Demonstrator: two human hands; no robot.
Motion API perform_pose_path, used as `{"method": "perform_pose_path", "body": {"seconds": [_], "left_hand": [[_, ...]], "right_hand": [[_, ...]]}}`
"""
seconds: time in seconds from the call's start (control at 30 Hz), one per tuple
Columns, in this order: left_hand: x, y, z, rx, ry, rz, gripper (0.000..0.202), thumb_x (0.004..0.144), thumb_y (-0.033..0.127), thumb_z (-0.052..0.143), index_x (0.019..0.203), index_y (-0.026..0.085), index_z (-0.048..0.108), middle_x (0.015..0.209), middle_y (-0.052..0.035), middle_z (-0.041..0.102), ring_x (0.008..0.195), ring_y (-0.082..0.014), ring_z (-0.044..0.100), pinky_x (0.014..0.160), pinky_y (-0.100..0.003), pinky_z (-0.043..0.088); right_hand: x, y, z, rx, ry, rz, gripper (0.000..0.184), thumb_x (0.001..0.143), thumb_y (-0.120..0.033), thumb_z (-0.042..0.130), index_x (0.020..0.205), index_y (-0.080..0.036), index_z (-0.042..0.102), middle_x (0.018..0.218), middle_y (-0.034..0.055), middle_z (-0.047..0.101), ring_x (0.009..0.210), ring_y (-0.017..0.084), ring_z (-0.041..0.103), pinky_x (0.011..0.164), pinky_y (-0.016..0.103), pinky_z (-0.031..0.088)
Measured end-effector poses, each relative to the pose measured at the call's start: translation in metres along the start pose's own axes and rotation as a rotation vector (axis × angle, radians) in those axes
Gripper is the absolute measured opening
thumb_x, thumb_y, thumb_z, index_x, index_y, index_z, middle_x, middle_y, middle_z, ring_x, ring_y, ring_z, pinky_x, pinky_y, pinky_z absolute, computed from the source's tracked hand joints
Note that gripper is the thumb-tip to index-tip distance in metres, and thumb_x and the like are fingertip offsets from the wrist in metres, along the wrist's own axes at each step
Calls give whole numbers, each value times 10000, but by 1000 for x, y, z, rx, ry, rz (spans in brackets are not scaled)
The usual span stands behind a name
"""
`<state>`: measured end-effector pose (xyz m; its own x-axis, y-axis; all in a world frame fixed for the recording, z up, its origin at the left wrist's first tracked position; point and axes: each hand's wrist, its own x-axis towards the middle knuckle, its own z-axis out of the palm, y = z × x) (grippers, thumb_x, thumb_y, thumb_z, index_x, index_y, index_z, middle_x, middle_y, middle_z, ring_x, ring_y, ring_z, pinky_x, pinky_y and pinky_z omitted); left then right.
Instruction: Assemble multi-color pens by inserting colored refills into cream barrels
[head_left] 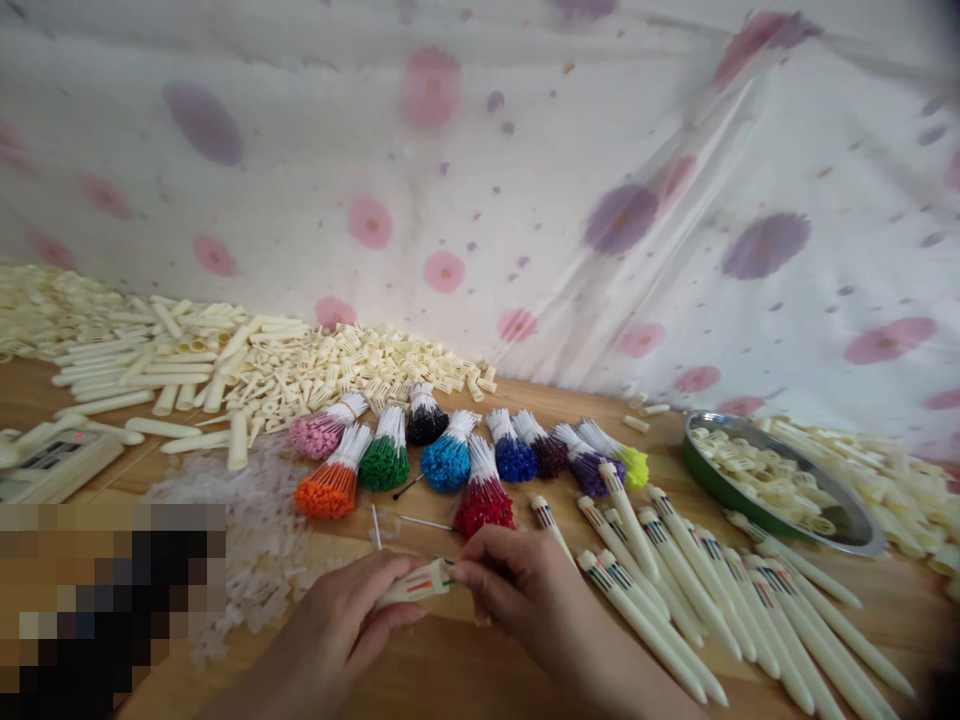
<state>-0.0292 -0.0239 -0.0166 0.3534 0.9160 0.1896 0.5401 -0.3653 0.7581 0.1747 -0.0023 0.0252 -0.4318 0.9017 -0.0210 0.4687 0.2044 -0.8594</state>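
Observation:
My left hand [351, 612] is wrapped round a cream multicolour pen barrel [417, 584], whose slotted end points right and shows orange and green in its slots. My right hand [517, 582] pinches at that end; the small dark piece between its fingertips is too hidden to name. Just beyond the hands lies a bundle of red-tipped refills [487, 495], with an orange bundle [327, 488], a light blue bundle [447, 462] and several other colours around it. A loose white refill [376, 527] lies above my left hand.
Finished-looking multicolour pens [675, 570] lie in a row at right. Behind them stands an oval metal dish [862, 540] of cream parts. Cream tubes [142, 365] and small pieces [360, 365] are heaped at back left. Clear plastic bits [240, 520] and a boxy device [64, 462] are at left.

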Motion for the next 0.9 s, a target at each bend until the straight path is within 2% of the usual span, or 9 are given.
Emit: {"method": "perform_pose_path", "body": {"seconds": [0.2,0.33,0.47,0.53,0.6,0.67,0.73,0.8,0.9], "left_hand": [[0,1,3,-74,15,-49,180,812,271,566,972,290,644,918,-4,741,817,-206,680,709,-249,508],[-1,1,2,-76,17,-69,178,820,255,555,985,278,617,894,15,730,784,-170,672,695,-227,510],[-1,2,-1,-101,-15,-70,183,824,266,556,995,292,615,922,28,729,806,-160,676,685,-199,522],[-2,2,-4,-116,-11,-60,199,812,254,569,996,311,620,937,44,729,833,-158,678,716,-191,522],[-3,2,-6,-131,19,-53,208,789,239,594,978,320,628,914,58,731,825,-153,681,737,-185,519],[-4,0,-8,-148,62,-63,209,765,231,619,954,319,637,880,64,732,801,-149,683,723,-174,521],[-4,-2,-10,-164,109,-84,197,753,232,630,931,313,646,847,66,731,777,-146,682,693,-164,523],[-3,-5,-12,-171,129,-86,192,750,235,632,927,309,649,839,62,731,773,-149,683,683,-165,528],[-2,-9,-13,-165,122,-78,211,756,239,631,955,305,643,866,50,735,790,-155,688,700,-181,540]], "right_hand": [[3,6,26,585,-89,165,465,754,-664,506,776,-214,393,506,-65,520,346,62,419,352,164,350],[6,4,20,641,-155,143,505,770,-690,458,746,-187,416,565,-22,561,386,61,478,390,174,406],[5,3,6,577,-162,121,473,798,-655,458,764,-184,435,585,-28,543,416,64,472,411,178,396],[3,4,-1,417,-123,90,394,856,-573,438,782,-187,458,586,-33,535,453,79,480,442,188,394],[3,6,-8,80,-68,32,258,895,-416,470,789,-184,507,626,-18,569,536,105,525,507,211,404],[5,10,-9,-341,-57,-37,109,841,-281,586,819,-176,564,736,16,629,659,150,579,580,246,422],[10,18,-4,-685,-75,-105,160,762,-239,684,874,-165,598,852,55,656,767,205,602,634,284,444],[15,29,6,-870,-87,-168,202,741,-256,710,882,-148,612,885,85,652,822,243,599,662,315,463],[22,45,22,-922,-82,-223,139,770,-225,684,861,-138,625,891,105,642,856,263,587,693,346,473]]}}
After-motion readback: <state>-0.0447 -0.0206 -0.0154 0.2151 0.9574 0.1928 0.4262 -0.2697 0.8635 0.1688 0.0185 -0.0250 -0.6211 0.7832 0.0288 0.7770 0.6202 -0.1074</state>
